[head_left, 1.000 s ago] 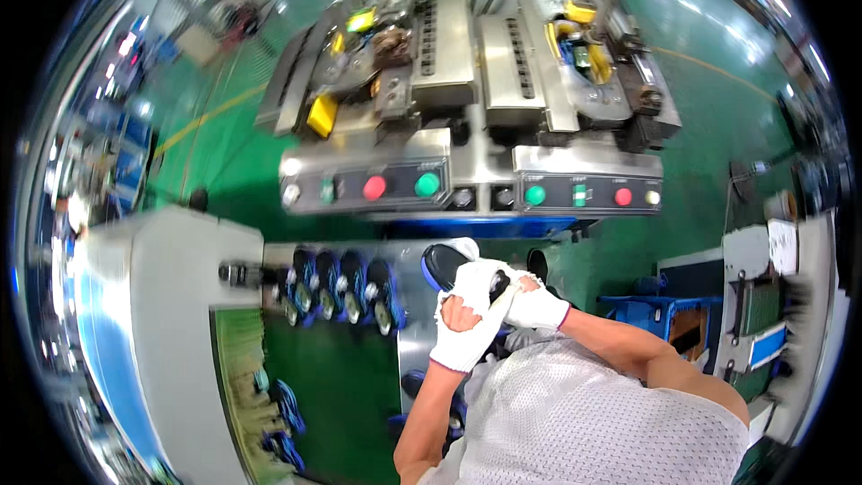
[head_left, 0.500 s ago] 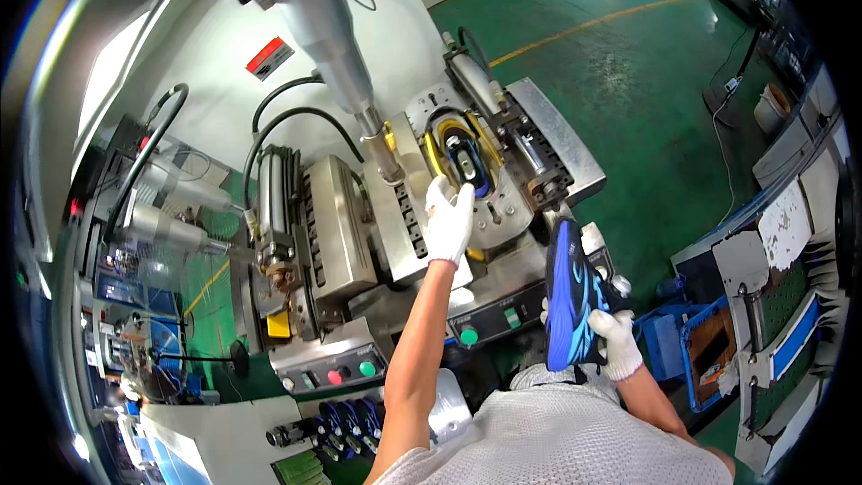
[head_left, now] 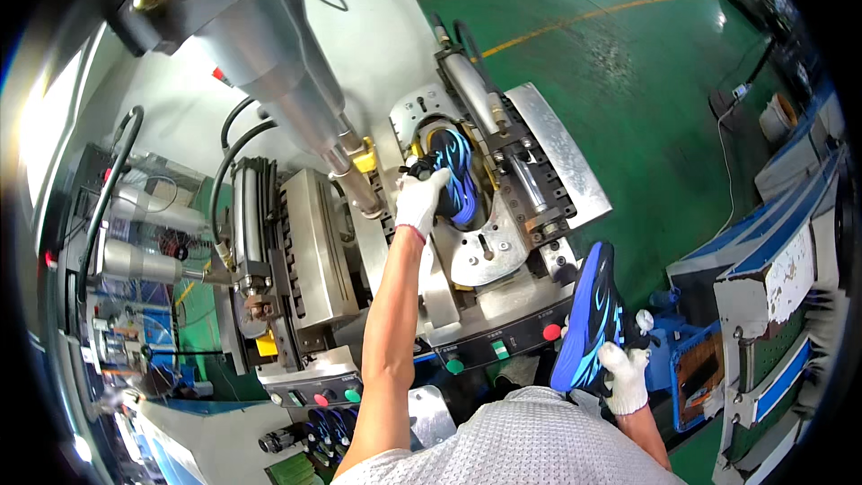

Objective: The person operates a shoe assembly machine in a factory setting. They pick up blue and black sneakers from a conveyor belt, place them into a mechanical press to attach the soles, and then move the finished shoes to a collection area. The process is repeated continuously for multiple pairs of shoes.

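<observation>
Nearest the body, the right hand (head_left: 624,379), in a white glove, is closed around the heel end of a blue-and-black shoe (head_left: 588,323), held close by the torso with its long axis running up and away toward the press control panel (head_left: 503,341). Farther out, the left hand (head_left: 420,200), also gloved, reaches at full arm's length and grips a second blue shoe (head_left: 456,175) seated in the machine's mould cavity (head_left: 476,242), its length lying along the cavity. The left hand is the one at the machine.
</observation>
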The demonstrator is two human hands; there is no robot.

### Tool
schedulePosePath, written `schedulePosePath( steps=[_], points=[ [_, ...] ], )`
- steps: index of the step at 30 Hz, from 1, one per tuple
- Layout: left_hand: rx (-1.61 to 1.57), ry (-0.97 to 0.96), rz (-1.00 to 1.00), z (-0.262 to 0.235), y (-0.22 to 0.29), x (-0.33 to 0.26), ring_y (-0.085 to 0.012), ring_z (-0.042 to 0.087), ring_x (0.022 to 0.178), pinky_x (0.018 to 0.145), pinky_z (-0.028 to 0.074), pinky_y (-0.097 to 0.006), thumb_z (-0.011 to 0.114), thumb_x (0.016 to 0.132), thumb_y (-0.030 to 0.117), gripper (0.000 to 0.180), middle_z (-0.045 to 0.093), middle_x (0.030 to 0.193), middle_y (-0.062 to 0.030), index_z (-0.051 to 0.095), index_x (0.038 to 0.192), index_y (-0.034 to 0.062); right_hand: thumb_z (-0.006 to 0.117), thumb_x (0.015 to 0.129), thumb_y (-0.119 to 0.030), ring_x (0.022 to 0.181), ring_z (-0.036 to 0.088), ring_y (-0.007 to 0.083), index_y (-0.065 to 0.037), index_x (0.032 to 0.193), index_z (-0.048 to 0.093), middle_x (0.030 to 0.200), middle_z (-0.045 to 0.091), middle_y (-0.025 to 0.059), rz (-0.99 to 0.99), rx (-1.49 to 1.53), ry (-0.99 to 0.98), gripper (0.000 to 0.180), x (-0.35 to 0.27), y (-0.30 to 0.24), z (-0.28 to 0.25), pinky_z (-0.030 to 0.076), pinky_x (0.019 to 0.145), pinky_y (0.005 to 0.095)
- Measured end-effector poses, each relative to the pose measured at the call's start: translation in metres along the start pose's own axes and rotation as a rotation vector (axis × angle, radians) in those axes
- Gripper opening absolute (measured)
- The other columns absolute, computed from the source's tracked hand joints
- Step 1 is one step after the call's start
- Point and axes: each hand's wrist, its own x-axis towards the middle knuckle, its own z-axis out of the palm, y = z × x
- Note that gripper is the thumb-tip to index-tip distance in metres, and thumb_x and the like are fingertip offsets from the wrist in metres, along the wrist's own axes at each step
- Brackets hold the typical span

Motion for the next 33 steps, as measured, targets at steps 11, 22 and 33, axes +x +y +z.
schedulePosePath(
  steps=[11,22,33],
  points=[
    [0.239,-0.231,-0.018,-0.168,0.003,-0.318,-0.0159,0.060,0.116,0.103,0.049,-0.034,0.082,0.077,0.009,0.057,0.064,0.126,-0.0097,0.060,0.130,0.0014,0.077,0.078,-0.046,0.100,0.072,0.0288,0.001,0.106,0.073,0.111,0.072,0.0226,-0.259,-1.271,-0.096,0.055,0.312,0.020,0.187,0.056,0.087,0.0404],
    [0.338,0.428,-0.661,-0.148,-0.266,-0.530,-0.0398,0.066,0.116,0.101,0.048,-0.049,0.075,0.085,0.036,0.072,0.070,0.125,-0.0199,0.045,0.145,0.0103,0.076,0.078,-0.050,0.085,0.072,0.0249,0.000,0.095,0.078,0.091,0.076,0.0146,-0.453,-1.622,-0.097,0.053,0.445,0.106,0.164,0.054,0.077,0.0437],
    [0.080,0.604,-0.638,-0.116,-0.316,-0.540,-0.0410,0.056,0.130,0.109,0.041,-0.050,0.074,0.086,0.045,0.072,0.058,0.138,-0.0232,0.047,0.142,0.0094,0.072,0.093,-0.015,0.157,0.022,0.0325,0.005,0.161,0.020,0.168,0.025,0.0252,-0.705,-1.425,-0.869,0.088,0.053,0.222,0.143,0.019,0.128,0.0393]
  ],
)
